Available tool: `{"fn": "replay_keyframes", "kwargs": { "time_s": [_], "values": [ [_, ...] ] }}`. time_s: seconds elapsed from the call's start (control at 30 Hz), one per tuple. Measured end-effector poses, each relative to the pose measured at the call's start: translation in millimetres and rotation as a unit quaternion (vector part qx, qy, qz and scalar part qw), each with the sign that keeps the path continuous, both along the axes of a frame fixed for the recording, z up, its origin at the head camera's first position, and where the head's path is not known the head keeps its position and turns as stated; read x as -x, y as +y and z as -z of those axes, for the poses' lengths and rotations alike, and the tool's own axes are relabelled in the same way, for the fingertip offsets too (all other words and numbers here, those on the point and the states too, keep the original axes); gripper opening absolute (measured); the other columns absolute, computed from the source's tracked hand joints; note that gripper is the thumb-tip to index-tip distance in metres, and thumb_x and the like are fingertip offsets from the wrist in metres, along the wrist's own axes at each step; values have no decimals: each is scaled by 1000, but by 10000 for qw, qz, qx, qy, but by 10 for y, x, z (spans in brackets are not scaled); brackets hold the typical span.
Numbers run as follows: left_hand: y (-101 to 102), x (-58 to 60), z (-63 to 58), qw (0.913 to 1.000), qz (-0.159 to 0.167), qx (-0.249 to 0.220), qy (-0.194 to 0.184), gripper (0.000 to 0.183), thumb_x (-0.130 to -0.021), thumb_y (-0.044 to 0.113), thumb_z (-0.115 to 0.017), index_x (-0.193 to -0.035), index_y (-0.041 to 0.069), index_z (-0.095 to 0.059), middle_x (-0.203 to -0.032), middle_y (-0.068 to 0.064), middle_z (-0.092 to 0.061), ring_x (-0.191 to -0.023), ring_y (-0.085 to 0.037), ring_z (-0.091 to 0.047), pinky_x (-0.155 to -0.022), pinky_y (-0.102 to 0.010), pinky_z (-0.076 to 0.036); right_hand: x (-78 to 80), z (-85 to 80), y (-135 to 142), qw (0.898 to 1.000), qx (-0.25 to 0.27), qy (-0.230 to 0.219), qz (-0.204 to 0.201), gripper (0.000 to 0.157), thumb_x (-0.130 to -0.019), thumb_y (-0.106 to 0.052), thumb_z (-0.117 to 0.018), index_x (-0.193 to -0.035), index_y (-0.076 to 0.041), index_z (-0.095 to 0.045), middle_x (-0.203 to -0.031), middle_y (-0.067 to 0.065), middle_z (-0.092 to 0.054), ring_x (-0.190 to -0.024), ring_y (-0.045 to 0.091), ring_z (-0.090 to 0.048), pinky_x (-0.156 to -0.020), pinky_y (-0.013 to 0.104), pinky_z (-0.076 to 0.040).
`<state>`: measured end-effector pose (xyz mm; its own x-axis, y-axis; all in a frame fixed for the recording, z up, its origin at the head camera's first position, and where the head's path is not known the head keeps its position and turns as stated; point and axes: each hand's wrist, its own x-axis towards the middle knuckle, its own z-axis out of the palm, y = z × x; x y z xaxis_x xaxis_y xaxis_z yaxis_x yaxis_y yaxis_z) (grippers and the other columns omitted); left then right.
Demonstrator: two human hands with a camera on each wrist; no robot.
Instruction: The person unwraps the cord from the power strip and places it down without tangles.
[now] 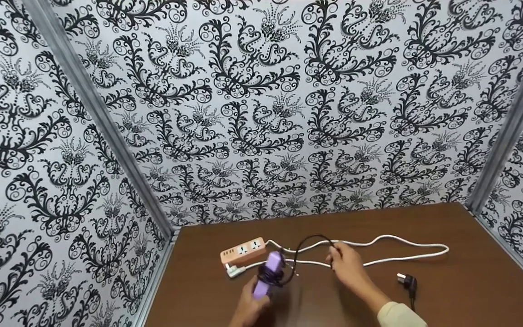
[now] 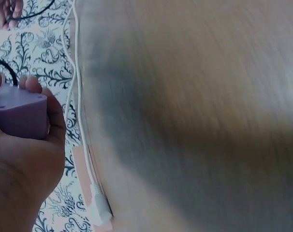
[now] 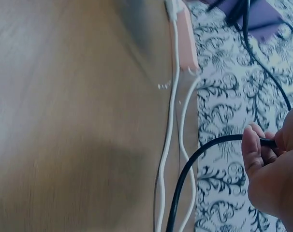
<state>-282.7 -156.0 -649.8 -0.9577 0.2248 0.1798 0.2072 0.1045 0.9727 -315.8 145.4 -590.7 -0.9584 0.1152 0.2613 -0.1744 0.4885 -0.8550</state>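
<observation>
My left hand [image 1: 248,305] grips one end of a purple power strip [image 1: 274,261], which is tilted up above the table. Several turns of black cord [image 1: 271,276] are wrapped round its middle. From there a loop of cord arcs across to my right hand [image 1: 348,267], whose thumb and fingers pinch it. In the right wrist view the black cord [image 3: 185,169] runs on past those fingers and hangs down in a curve. On the table to the right lies a black plug [image 1: 409,282] with metal pins. The left wrist view shows the strip's purple end [image 2: 23,116] in my palm.
Behind the hands an orange power strip [image 1: 243,250] lies on the brown table [image 1: 461,290]. Its white cord [image 1: 407,259] stretches right in a long loop and returns to a white plug [image 1: 234,271] beside the strip. Patterned walls [image 1: 261,113] enclose the back and sides.
</observation>
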Motion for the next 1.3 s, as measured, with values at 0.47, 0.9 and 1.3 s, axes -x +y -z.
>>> {"fn": "replay_keyframes", "kwargs": {
  "time_s": [0.47,0.9,1.3],
  "values": [
    [55,50,1,9849,-1609,551,-313,36,-74,-4,-69,-109,-3,-60,-94,-7,-64,-80,-10,-53,-72,-23,-46,-40,336,445,9970,-289,-712,-88,10,-102,2,-57,-94,-1,-62,-77,10,-70,-56,13,-63,-52,20,-47],
    [58,41,59,9819,-1740,532,-528,30,-75,-3,-66,-104,-1,-60,-88,-4,-60,-77,-12,-52,-67,-23,-45,-77,710,325,9783,-1727,372,-1081,13,-92,-11,-79,-84,-11,-69,-79,-2,-68,-71,6,-57,-65,28,-47],
    [41,15,113,9860,-1442,346,-760,26,-79,-7,-63,-104,-3,-56,-83,-1,-57,-67,-10,-54,-59,-22,-49,-174,717,315,9660,-2180,-127,-1382,15,-90,-21,-83,-88,-14,-69,-85,-3,-61,-78,12,-59,-68,31,-48]
  ]
}}
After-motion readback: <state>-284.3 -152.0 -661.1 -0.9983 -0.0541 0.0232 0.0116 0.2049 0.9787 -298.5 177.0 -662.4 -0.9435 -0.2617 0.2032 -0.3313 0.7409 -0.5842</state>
